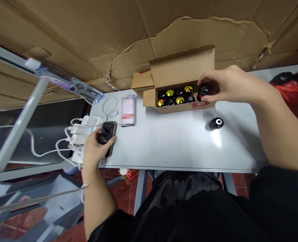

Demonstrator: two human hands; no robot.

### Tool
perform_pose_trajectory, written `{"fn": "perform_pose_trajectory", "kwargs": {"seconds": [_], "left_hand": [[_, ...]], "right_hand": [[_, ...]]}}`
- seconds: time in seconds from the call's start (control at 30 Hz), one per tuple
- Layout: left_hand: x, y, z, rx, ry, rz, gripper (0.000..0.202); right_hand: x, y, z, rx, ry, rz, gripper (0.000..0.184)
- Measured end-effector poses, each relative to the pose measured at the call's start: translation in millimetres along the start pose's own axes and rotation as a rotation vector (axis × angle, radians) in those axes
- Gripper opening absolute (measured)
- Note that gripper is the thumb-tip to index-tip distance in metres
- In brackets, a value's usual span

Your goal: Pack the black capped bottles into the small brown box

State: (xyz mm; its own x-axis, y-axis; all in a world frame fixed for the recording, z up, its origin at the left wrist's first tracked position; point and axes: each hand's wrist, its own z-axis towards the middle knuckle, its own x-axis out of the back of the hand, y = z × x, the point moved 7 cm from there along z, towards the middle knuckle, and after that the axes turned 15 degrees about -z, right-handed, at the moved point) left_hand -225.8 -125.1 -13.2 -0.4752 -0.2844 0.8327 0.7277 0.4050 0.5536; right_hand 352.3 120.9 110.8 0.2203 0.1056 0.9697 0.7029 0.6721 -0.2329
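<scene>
My right hand (220,82) is closed around a black round part (205,90) at the right end of an open cardboard box (174,109). Several similar black parts (170,101) stand in rows in the box, some showing yellow metallic cups. One more black part with a white ring on top (216,123) stands on the table in front of the box. At the table's left, my left hand (98,148) grips a dark phone (107,134) by its edges, thumb on one side and fingers on the other.
A second phone-like slab (128,111), its screen blurred, lies on the white table (159,144). White chargers and cables (82,129) crowd the left edge. A plastic bottle (65,80) rests on the metal frame (15,127). A red bag (287,94) sits far right; cardboard (129,27) stands behind.
</scene>
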Motion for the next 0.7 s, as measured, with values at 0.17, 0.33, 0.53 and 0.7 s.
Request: {"fn": "perform_pose_trajectory", "kwargs": {"seconds": [0.17,0.33,0.53,0.7], "left_hand": [[3.0,11.0,-5.8,0.052,0.038,-0.019,0.107],[3.2,10.8,-5.4,0.053,0.015,-0.011,0.108],[3.4,10.2,-5.1,0.042,0.020,-0.017,0.105],[4.0,12.3,-6.9,0.067,0.035,-0.060,0.103]], "right_hand": [[0.2,1.4,0.4,-0.001,0.019,0.022,0.033],[-4.7,8.6,3.1,-0.036,0.004,-0.009,0.034],[-8.6,10.1,4.9,0.019,0.010,-0.031,0.037],[-12.9,9.1,7.4,0.027,0.009,-0.064,0.037]]}}
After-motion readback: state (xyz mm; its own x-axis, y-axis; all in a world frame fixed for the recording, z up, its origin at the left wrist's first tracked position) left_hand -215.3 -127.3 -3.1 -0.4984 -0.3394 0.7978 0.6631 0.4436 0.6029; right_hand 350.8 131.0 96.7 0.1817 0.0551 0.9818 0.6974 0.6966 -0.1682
